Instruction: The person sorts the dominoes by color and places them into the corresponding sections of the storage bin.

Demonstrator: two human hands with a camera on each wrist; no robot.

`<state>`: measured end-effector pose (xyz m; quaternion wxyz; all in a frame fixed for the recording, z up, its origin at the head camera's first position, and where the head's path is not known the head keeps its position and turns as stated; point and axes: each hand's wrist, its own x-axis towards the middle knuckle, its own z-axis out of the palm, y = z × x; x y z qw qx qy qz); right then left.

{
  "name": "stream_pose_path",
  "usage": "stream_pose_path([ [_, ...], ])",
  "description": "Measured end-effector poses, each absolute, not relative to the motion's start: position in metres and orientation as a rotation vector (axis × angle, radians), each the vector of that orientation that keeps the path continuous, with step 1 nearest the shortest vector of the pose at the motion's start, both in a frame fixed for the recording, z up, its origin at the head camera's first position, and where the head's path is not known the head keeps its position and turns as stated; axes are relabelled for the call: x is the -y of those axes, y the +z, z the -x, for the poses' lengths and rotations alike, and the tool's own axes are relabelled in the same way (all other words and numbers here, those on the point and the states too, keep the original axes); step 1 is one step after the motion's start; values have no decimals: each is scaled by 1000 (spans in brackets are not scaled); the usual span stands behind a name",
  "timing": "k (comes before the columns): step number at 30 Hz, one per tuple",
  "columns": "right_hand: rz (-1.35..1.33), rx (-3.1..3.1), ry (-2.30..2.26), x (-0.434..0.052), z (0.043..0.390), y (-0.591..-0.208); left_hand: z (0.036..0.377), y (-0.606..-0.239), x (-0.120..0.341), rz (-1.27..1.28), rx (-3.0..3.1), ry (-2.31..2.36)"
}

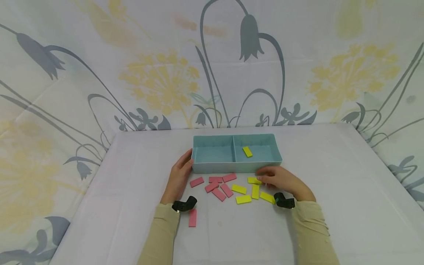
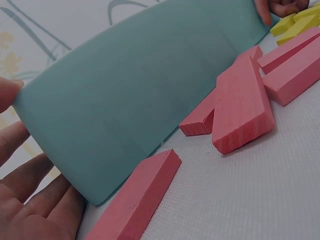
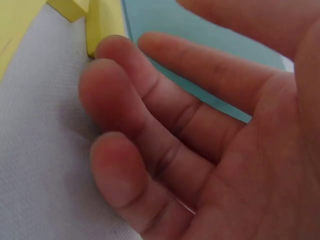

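Note:
A light blue two-compartment box (image 1: 212, 168) stands on the cloth. My left hand (image 1: 177, 180) rests against its left end, with the thumb at the front corner and the other fingers along the side. Just in front of the box's right part, my right hand (image 1: 284, 181) reaches a yellow block (image 1: 253, 180) with its fingertips; the right wrist view shows loosely bent fingers (image 3: 112, 95) beside the block, not pinching it. One yellow block (image 1: 247, 151) lies in the right compartment. Several pink blocks (image 1: 226, 190) lie before the box's left part.
More yellow blocks (image 1: 243, 199) are spread in front of the right hand. A single pink block (image 1: 192, 218) lies apart, beside the left wrist. Behind the box rises a flower-printed curtain (image 1: 225, 73). White cloth (image 1: 232, 235) covers the table.

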<state>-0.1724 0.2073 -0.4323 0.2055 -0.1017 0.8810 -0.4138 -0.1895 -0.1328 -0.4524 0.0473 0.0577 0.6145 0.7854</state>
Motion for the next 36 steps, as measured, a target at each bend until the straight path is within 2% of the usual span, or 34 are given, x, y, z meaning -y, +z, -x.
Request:
stream_pose_path([
  [10,246,-2475,-1094,-195,169,-427,190,-453,133,-178,-1910,2376],
  [19,346,-2512,-1014,-183,167,-423,188,-453,133,-187,-1933,2367],
  [36,354,-2560,-912,-166,165,-420,191,-454,133,-207,-1905,2385],
])
